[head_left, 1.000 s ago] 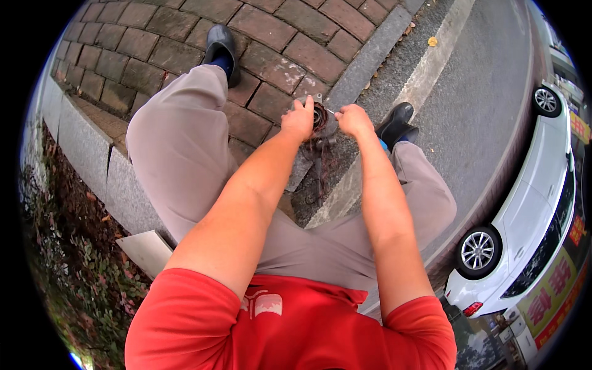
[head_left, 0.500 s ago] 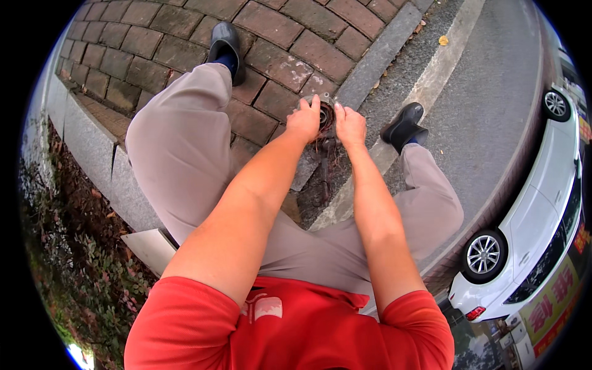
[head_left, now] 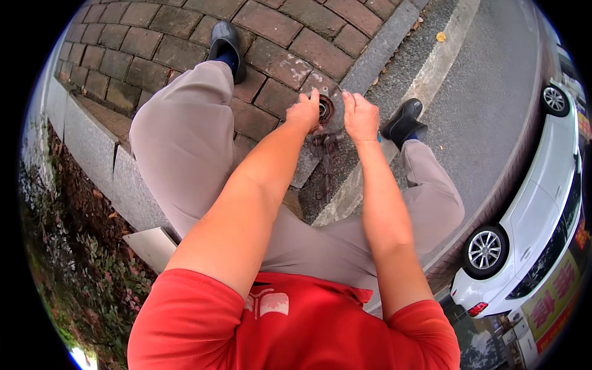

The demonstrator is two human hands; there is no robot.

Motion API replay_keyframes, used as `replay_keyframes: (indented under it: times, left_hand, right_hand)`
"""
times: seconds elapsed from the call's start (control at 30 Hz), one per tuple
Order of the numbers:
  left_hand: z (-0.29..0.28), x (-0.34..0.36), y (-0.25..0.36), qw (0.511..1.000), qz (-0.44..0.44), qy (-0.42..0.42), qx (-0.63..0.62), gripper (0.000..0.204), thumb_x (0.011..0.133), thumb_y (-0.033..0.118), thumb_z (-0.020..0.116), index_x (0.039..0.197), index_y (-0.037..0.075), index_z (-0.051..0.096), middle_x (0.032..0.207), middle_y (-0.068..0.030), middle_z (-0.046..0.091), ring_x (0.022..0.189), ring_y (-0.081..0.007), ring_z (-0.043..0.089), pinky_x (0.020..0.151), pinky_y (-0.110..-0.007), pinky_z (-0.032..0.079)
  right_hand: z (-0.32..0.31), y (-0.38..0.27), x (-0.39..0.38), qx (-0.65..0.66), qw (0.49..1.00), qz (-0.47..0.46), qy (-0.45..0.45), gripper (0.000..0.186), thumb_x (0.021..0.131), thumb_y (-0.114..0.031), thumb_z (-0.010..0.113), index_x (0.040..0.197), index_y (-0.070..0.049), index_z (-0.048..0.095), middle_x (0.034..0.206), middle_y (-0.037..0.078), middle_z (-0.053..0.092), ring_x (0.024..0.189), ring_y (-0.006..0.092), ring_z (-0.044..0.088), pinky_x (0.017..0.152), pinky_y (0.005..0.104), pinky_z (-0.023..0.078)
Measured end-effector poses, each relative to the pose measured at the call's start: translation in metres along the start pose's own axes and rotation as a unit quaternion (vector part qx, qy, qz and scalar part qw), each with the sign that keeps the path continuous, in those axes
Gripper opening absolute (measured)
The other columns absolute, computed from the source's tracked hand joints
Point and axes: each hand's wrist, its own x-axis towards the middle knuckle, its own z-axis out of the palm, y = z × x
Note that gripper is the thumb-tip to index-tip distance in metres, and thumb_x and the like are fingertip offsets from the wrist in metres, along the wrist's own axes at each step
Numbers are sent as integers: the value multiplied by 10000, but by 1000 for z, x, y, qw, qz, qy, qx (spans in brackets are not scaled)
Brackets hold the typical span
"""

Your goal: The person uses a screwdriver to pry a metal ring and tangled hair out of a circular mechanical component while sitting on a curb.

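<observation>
My left hand [head_left: 302, 112] grips the near-left side of a greasy round metal part [head_left: 325, 108], which has dark concentric rings around a central opening. Fingers and thumb curl over its edge, hiding that side. Just to the right of the part is my right hand [head_left: 361, 117], its thumb and fingers pinched together at the part's upper right. Something thin seems to be at those fingertips, and a bit of blue shows by the heel of the hand; what it is I cannot make out. Dark, oily stains and clumps [head_left: 325, 154] lie on the ground just below the part.
Brick paving [head_left: 265, 37] extends ahead and left, bordered by a stone kerb [head_left: 381, 46]. Beyond the kerb runs an asphalt road [head_left: 481, 111] with a pale painted line [head_left: 435, 71]. My dark shoes rest either side. A white car [head_left: 530, 216] stands at right; a planted bed [head_left: 92, 246] lies left.
My right hand has come off the round part's right edge and shifted slightly right, its fingers now pinched. My left hand stays on the part.
</observation>
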Motion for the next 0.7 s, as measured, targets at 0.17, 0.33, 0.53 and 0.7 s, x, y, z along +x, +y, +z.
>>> replay_keyframes:
  times: [0.17, 0.33, 0.53, 0.7]
  left_hand:
    - [-3, -4, 1, 1000, 15, 14, 11, 1099, 717, 258, 852, 1518, 123, 111, 1424, -241, 362, 1197, -397, 547, 960, -454, 480]
    - [4, -11, 1, 999, 16, 25, 19, 1097, 736, 279, 841, 1535, 149, 100, 1452, -206, 334, 1222, -379, 529, 969, -462, 471]
    - [0, -13, -3, 999, 36, 18, 21, 1183, 705, 277, 859, 1537, 121, 33, 1518, -263, 241, 1242, -411, 510, 993, -450, 466]
    - [0, -21, 0, 999, 41, 23, 16, 1201, 706, 243, 862, 1547, 170, 8, 1582, -225, 129, 1284, -381, 487, 1012, -434, 464]
  right_hand:
    - [-26, 11, -35, -31, 999, 20, -2, 432, 941, -437, 555, 736, -60, 598, 676, 205, 612, 676, 444, 597, 590, 510, 460]
    - [-34, -11, -83, -27, 994, 93, -46, 453, 936, -473, 549, 762, -61, 617, 710, 218, 625, 706, 452, 603, 621, 516, 471]
    - [-38, -20, -121, 33, 980, 185, -65, 472, 947, -479, 528, 788, -49, 640, 745, 237, 629, 741, 460, 605, 655, 517, 469]
    - [-36, -30, -129, 131, 965, 223, -50, 487, 954, -462, 525, 783, -20, 641, 740, 244, 624, 721, 454, 602, 656, 500, 466]
